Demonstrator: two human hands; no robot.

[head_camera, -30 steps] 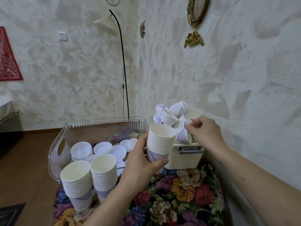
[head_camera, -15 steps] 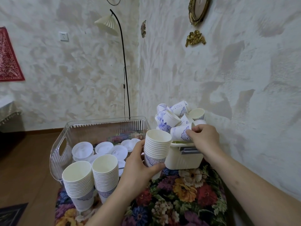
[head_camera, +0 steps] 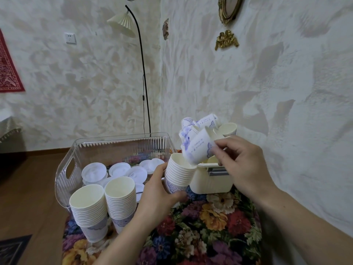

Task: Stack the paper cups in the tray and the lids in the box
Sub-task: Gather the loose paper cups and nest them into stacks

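— Head view: showing what at centre frame?

— Showing a left hand (head_camera: 159, 190) wrapping its fingers and thumb round a nested stack of cups (head_camera: 179, 174), holding it upright just left of the cream bin (head_camera: 212, 180).

— And the right hand (head_camera: 242, 161)?

— Pinching one single cup (head_camera: 198, 148) between thumb and fingertips, tilting it with its base pointing down-left, its lower end dipping into the open mouth of the held stack. Not yet sitting straight inside.

— Sitting where, the loose cups (head_camera: 202, 122)?

— Piling up in a jumble on top of the cream bin, right of centre, some lying on their sides, one standing mouth-up at the right edge of the heap.

— Lying where, the lids (head_camera: 118, 169)?

— Spreading over the floor of the clear ribbed box (head_camera: 114, 144), left of centre, overlapping one another rather than stacking neatly.

— Anything lower left?

— Two more nested stacks (head_camera: 104, 205) standing side by side, mouths up, in front of the clear box, touching each other, on the floral cloth (head_camera: 210, 226).

— Showing a tray anywhere?

— Not telling which container counts as the tray.

— And the background?

— Showing a floor lamp (head_camera: 122, 22) against the textured wall in the upper middle, a wall socket (head_camera: 70, 38) at upper left, a red hanging (head_camera: 7, 69) at the far left edge, and gold ornaments (head_camera: 227, 40) at upper right.
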